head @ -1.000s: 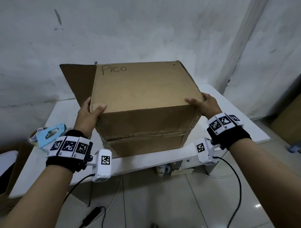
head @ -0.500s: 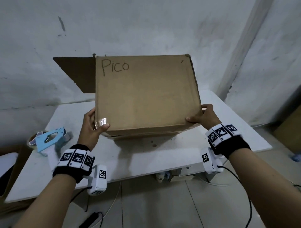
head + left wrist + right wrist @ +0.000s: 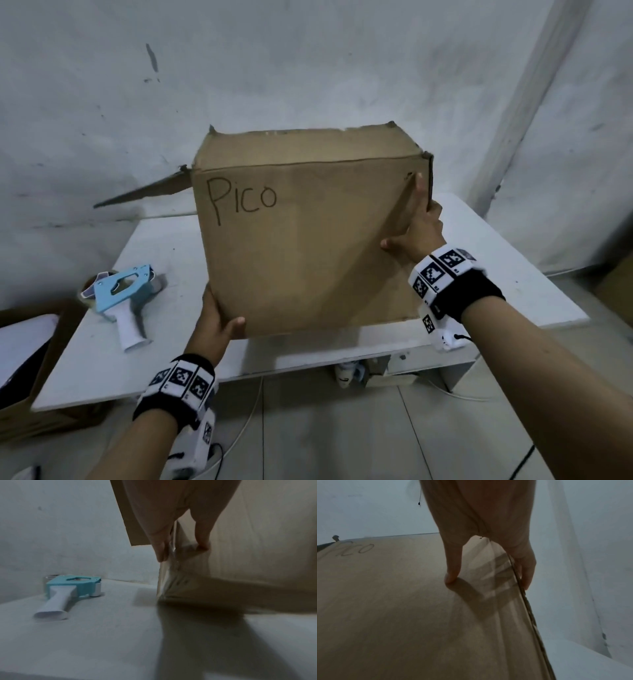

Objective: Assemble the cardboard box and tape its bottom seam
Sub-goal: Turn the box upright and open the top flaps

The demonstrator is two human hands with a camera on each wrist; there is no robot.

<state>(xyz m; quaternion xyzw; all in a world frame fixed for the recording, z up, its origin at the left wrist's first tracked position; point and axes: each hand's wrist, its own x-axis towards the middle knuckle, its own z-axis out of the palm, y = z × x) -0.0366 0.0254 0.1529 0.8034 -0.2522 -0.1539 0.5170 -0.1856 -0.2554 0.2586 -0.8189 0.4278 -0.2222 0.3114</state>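
Note:
The brown cardboard box (image 3: 308,240) stands on the white table (image 3: 496,274), its face marked "Pico" toward me. One flap (image 3: 144,193) sticks out at its upper left. My left hand (image 3: 222,322) grips the lower left corner, thumb on the front face. In the left wrist view clear tape (image 3: 173,561) shines on that corner between fingers (image 3: 161,547) and thumb. My right hand (image 3: 416,226) holds the right edge, thumb on the front, fingers (image 3: 527,568) wrapped round the side. The box's underside is hidden.
A blue and white tape dispenser (image 3: 123,294) lies on the table left of the box, also in the left wrist view (image 3: 68,589). A white wall stands close behind. Cardboard (image 3: 41,411) sits on the floor at the left, and cables hang under the table.
The box has turned from showing its taped seam to me to standing with the "Pico" face toward me. My right hand slid up the right edge; my left stayed at the lower corner.

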